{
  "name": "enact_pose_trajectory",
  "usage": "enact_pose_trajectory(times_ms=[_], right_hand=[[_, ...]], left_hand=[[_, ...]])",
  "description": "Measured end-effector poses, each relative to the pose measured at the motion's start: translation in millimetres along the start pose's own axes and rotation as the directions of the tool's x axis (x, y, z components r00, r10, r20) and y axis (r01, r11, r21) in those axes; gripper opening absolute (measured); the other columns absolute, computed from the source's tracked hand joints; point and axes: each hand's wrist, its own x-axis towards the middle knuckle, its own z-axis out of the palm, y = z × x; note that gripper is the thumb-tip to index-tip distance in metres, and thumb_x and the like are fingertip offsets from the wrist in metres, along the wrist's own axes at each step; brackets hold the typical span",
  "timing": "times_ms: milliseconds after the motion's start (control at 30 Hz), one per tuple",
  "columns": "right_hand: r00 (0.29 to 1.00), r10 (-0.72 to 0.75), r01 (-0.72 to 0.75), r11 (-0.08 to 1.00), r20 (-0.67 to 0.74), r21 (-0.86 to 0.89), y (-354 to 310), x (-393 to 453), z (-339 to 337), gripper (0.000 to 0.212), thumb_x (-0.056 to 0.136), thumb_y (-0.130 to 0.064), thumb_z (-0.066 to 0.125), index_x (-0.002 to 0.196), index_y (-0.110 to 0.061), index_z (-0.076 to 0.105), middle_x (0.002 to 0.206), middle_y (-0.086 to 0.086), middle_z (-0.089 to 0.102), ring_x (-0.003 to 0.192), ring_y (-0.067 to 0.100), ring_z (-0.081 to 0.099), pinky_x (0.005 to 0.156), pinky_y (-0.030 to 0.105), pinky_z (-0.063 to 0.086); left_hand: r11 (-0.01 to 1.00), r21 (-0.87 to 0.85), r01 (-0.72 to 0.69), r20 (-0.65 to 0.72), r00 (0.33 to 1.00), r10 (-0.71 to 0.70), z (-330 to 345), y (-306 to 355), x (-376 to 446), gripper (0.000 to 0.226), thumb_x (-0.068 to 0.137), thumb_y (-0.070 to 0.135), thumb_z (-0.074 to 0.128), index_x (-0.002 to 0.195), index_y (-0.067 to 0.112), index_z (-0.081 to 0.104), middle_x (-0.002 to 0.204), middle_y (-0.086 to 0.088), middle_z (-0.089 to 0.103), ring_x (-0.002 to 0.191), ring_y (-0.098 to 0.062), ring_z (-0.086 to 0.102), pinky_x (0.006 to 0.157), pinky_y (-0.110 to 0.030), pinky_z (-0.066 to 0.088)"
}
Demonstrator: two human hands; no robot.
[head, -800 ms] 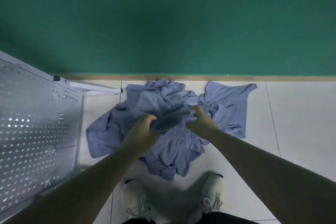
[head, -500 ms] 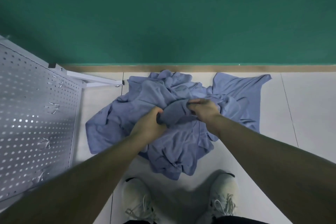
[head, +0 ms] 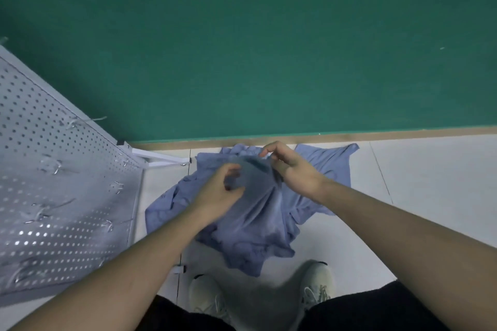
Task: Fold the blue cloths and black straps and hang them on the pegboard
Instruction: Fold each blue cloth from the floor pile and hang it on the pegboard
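A blue cloth (head: 252,212) hangs lifted above the floor, bunched at its top between both my hands. My left hand (head: 215,193) grips its upper left part with curled fingers. My right hand (head: 291,166) pinches the upper edge with thumb and fingers. Under it lies a pile of more blue cloths (head: 328,166) on the tiled floor, partly hidden by the raised cloth. The white pegboard (head: 53,196) with metal hooks stands at the left. No black straps show.
A green wall (head: 269,48) rises just behind the pile. The pegboard's white foot (head: 158,157) juts along the floor toward the cloths. My two pale shoes (head: 314,287) stand close in front of the pile on light floor tiles.
Both hands have risen with one blue cloth, pulling it up off the pile. The view has tilted, so the pile sits lower and the pegboard looks larger.
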Motion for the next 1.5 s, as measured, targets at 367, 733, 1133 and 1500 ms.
enact_pose_trajectory(times_ms=[367,733,1133,1500], right_hand=[[0.956,-0.292,0.292,0.956,0.042,0.001,-132,-109,-11,0.041,0.091,0.021,0.033,0.104,-0.013,0.052,0.059,-0.015,0.049,0.055,0.0,0.044,0.062,0.014,0.039],[0.911,-0.412,0.407,0.905,-0.022,-0.121,-225,-210,-55,0.035,0.097,0.008,0.042,0.096,-0.024,0.057,0.068,-0.007,0.043,0.059,0.004,0.034,0.056,0.017,0.031],[0.975,-0.208,0.214,0.795,0.077,-0.568,-271,-261,-101,0.017,0.083,-0.046,0.077,0.092,-0.031,0.077,0.087,-0.024,0.072,0.077,-0.014,0.06,0.07,0.003,0.043],[0.976,-0.211,0.209,0.828,0.057,-0.52,-272,-277,-113,0.014,0.095,-0.036,0.066,0.091,-0.022,0.066,0.09,-0.007,0.067,0.078,0.004,0.054,0.077,0.022,0.042]], left_hand=[[0.943,-0.121,-0.31,0.029,0.948,0.316,-24,115,-109,0.055,0.088,0.004,0.072,0.131,0.027,0.046,0.111,0.009,0.066,0.098,0.002,0.066,0.079,-0.012,0.047],[0.916,0.184,-0.357,-0.045,0.928,0.37,-47,170,-195,0.024,0.089,0.022,0.07,0.078,0.018,0.049,0.072,0.007,0.051,0.067,-0.011,0.042,0.061,-0.029,0.034],[0.758,0.549,-0.352,0.079,0.925,0.372,-121,193,-246,0.028,0.084,0.044,0.077,0.082,0.019,0.064,0.072,0.01,0.06,0.063,-0.003,0.048,0.062,-0.023,0.039],[0.906,0.169,-0.387,-0.027,0.918,0.397,-128,233,-288,0.018,0.091,0.021,0.063,0.081,0.021,0.048,0.073,0.006,0.049,0.067,-0.009,0.043,0.065,-0.031,0.035]])
